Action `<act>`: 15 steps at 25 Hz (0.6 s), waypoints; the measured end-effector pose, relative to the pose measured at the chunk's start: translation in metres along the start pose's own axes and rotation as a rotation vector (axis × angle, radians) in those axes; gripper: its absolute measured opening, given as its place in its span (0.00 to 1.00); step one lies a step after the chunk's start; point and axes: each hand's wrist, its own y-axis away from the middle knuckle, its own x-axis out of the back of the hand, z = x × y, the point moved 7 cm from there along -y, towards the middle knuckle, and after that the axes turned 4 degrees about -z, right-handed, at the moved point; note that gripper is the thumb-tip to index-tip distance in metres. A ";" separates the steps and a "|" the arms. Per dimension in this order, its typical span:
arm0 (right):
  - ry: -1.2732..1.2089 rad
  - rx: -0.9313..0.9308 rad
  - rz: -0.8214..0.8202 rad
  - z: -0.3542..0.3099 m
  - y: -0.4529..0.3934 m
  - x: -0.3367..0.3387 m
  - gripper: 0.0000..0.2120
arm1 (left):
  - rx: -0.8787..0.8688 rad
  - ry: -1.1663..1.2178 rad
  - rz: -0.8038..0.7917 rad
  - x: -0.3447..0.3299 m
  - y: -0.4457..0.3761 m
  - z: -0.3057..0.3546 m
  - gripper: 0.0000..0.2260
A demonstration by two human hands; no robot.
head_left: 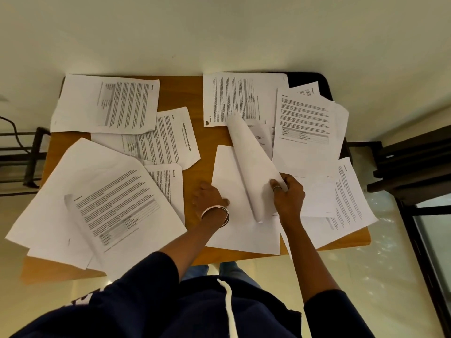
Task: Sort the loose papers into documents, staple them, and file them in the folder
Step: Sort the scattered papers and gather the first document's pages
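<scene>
Several loose printed sheets lie scattered over a small wooden table (205, 152). In the middle, my right hand (289, 196) pinches the edge of a blank-side-up sheet (249, 152) and holds it curled upward off the sheet below (227, 186). My left hand (207, 198) rests on the left edge of that lower sheet with its fingers bent. A title page reading "Sample Internship Documentation" (178, 137) lies left of centre. A sheet with a table (305, 128) lies at the right. No stapler or folder is visible.
More printed pages overhang the table's left (102, 206), back left (109, 103) and right (351, 198) edges. A dark object (310, 81) sits at the back right corner under papers. Dark furniture (412, 162) stands right; a dark rack (24, 152) stands left.
</scene>
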 end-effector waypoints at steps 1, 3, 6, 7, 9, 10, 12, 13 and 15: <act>0.008 0.015 -0.005 -0.001 0.000 0.000 0.13 | 0.005 0.015 -0.026 -0.001 -0.004 -0.001 0.43; 0.014 0.038 -0.016 -0.002 -0.002 -0.001 0.13 | 0.012 0.099 -0.051 -0.001 -0.007 -0.001 0.38; 0.073 0.060 0.016 -0.006 -0.004 0.001 0.13 | 0.016 0.349 -0.068 0.005 0.001 -0.006 0.30; 0.115 0.103 0.055 -0.011 -0.002 0.003 0.13 | 0.011 0.436 -0.088 0.012 0.003 -0.008 0.28; 0.201 0.250 0.038 -0.025 0.000 0.000 0.10 | 0.006 0.571 -0.095 0.041 0.005 -0.009 0.26; 0.207 0.295 -0.098 -0.028 -0.003 -0.011 0.08 | 0.002 0.608 -0.073 0.062 0.005 -0.008 0.25; 0.158 0.190 -0.547 -0.030 0.000 -0.044 0.08 | -0.037 0.657 -0.014 0.109 0.007 -0.002 0.21; 0.093 0.117 -0.706 -0.033 0.006 -0.057 0.10 | -0.083 0.653 0.026 0.134 0.011 0.004 0.19; -0.171 -0.010 -0.793 -0.052 0.010 -0.067 0.17 | -0.240 0.473 0.130 0.173 0.033 0.030 0.17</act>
